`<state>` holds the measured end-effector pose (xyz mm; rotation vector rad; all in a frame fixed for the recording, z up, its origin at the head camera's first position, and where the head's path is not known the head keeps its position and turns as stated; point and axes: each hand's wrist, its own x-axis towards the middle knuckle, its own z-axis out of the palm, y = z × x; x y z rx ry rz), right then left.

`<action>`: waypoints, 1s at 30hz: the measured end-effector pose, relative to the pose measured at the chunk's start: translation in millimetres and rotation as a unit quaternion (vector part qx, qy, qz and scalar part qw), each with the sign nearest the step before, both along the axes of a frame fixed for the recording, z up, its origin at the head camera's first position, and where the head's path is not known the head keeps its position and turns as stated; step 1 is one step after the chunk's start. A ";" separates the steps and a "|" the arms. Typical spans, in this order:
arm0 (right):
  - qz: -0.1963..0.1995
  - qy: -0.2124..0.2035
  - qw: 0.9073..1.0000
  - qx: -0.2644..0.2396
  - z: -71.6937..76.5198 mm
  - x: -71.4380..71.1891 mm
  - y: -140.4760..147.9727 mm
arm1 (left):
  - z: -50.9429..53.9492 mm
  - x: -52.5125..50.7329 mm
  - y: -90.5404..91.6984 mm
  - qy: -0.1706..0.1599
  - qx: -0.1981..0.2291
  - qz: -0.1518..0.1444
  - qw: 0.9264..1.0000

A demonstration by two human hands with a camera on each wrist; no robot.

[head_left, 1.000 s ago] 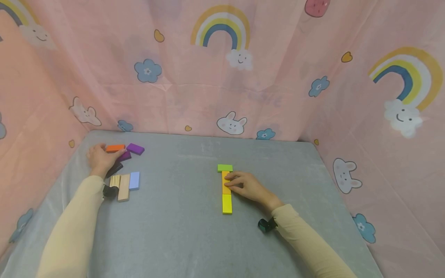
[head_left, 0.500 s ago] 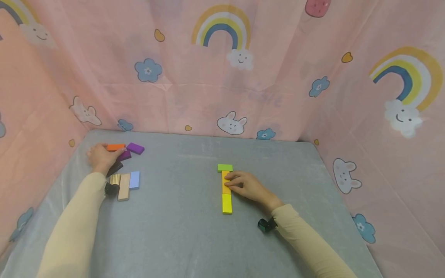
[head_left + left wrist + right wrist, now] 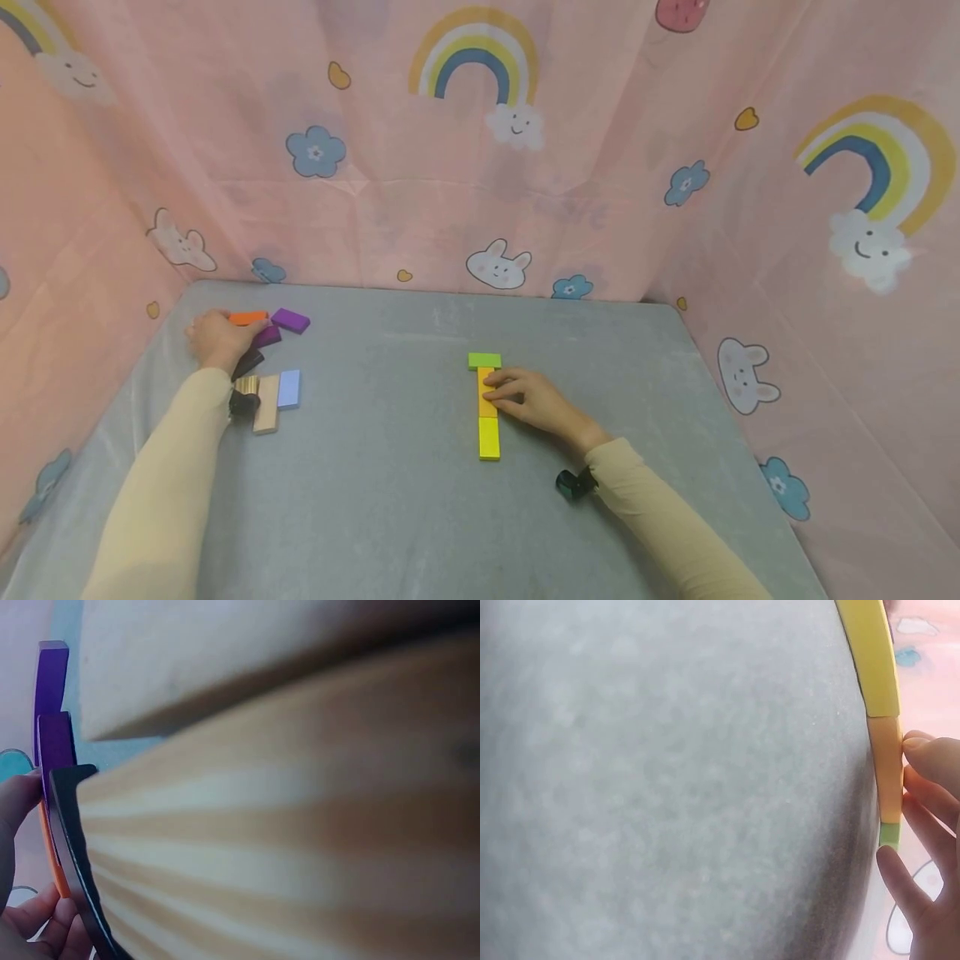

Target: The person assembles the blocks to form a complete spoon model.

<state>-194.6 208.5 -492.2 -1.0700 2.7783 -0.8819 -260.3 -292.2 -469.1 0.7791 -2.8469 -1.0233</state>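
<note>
At the table's far left, my left hand (image 3: 217,340) reaches round an orange block (image 3: 249,318), thumb and fingers at its opposite ends. A dark purple block (image 3: 267,337) lies by the thumb, a brighter purple block (image 3: 290,321) beyond it, and a black block (image 3: 247,362) just below the hand. My right hand (image 3: 536,402) rests its fingertips on a yellow-orange block (image 3: 487,403) near the table's middle; in the right wrist view its fingers (image 3: 930,761) are spread. A green block (image 3: 484,361) lies crosswise at the far end, and a yellow block (image 3: 489,439) continues the line nearer me.
Left of centre lie a ribbed wooden piece (image 3: 247,384), a plain wooden block (image 3: 266,406) and a light blue block (image 3: 288,389). The ribbed piece fills much of the left wrist view. A pink printed curtain (image 3: 420,208) borders the grey table (image 3: 375,492).
My left wrist has shifted slightly to the right and away from me, while the left fingers stay at the orange block. The right hand and the blocks by it hold still.
</note>
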 end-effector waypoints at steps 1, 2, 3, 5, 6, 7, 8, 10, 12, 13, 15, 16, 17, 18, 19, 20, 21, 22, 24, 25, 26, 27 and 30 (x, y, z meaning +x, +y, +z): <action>-0.001 -0.001 1.000 0.001 -0.1 -0.1 0.0 | -0.2 -0.4 -0.5 0.000 -0.002 0.001 1.000; -0.002 -0.003 1.000 0.003 -0.5 -0.4 0.1 | -0.6 -0.7 -0.8 0.000 -0.003 0.002 1.000; -0.001 -0.003 1.000 0.003 -0.6 -0.4 0.0 | -0.6 -0.8 -0.7 0.001 -0.003 0.004 1.000; -0.003 -0.005 1.000 0.004 -0.8 -0.5 0.1 | -0.9 -0.9 -0.5 0.004 -0.003 0.007 1.000; -0.003 -0.005 1.000 0.006 -1.2 -0.6 0.2 | -0.7 -0.8 -0.7 0.006 -0.003 0.007 1.000; -0.004 -0.006 1.000 0.007 -1.2 -0.6 0.3 | -0.4 -0.5 -0.6 0.008 -0.002 0.007 1.000; -0.004 -0.006 1.000 0.007 -1.4 -0.6 0.2 | 0.2 -0.2 -0.5 0.010 -0.004 0.006 1.000; -0.004 -0.005 1.000 0.008 -1.4 -0.6 0.2 | 1.0 0.1 -0.9 0.016 -0.002 0.003 1.000; -0.005 -0.003 1.000 0.008 -1.7 -0.8 0.0 | 2.2 0.6 -1.1 0.021 0.002 -0.002 1.000; -0.006 -0.003 1.000 0.008 -1.6 -0.8 0.0 | 2.7 0.7 -1.0 0.024 0.005 -0.003 1.000; -0.006 -0.001 1.000 0.008 -1.7 -0.9 -0.2 | 3.8 0.6 -1.0 0.031 0.011 -0.006 0.999; -0.007 -0.001 1.000 0.008 -1.5 -0.9 -0.2 | 5.0 0.8 -1.1 0.032 0.013 -0.008 0.999; -0.006 -0.001 1.000 0.007 -1.0 -0.7 -0.5 | 5.9 0.9 -0.7 0.035 0.015 -0.009 0.999; -0.006 -0.002 1.000 0.007 -0.8 -0.7 -0.5 | 6.8 0.7 -1.0 0.037 0.015 -0.012 0.999; -0.006 -0.003 1.000 0.006 -0.6 -0.7 -0.5 | 7.5 0.4 -1.4 0.039 0.014 -0.018 0.999; -0.006 -0.005 1.000 0.006 -0.3 -0.6 -0.6 | 8.1 0.0 -1.5 0.041 0.014 -0.023 0.999; -0.007 -0.006 1.000 0.005 0.2 -0.4 -0.6 | 8.3 -0.5 -1.7 0.045 0.014 -0.029 0.998; -0.007 -0.008 1.000 0.005 0.7 -0.2 -0.5 | 8.5 -1.2 -1.8 0.047 0.014 -0.036 0.998; -0.007 -0.010 1.000 0.005 1.2 0.0 -0.6 | 10.9 -1.0 1.1 0.061 0.011 -0.050 0.997; -0.007 -0.011 1.000 0.005 1.7 0.2 -0.7 | 12.6 -0.8 3.4 0.070 0.008 -0.057 0.996; -0.008 -0.010 1.000 0.005 2.2 0.5 -0.8 | 14.2 -0.7 6.1 0.077 0.007 -0.063 0.995; -0.007 -0.008 1.000 0.005 2.5 0.7 -1.1 | 15.9 -0.4 8.6 0.085 0.004 -0.072 0.994; -0.006 -0.005 1.000 0.003 2.9 1.0 -1.4 | 21.7 1.0 17.5 0.108 0.001 -0.098 0.989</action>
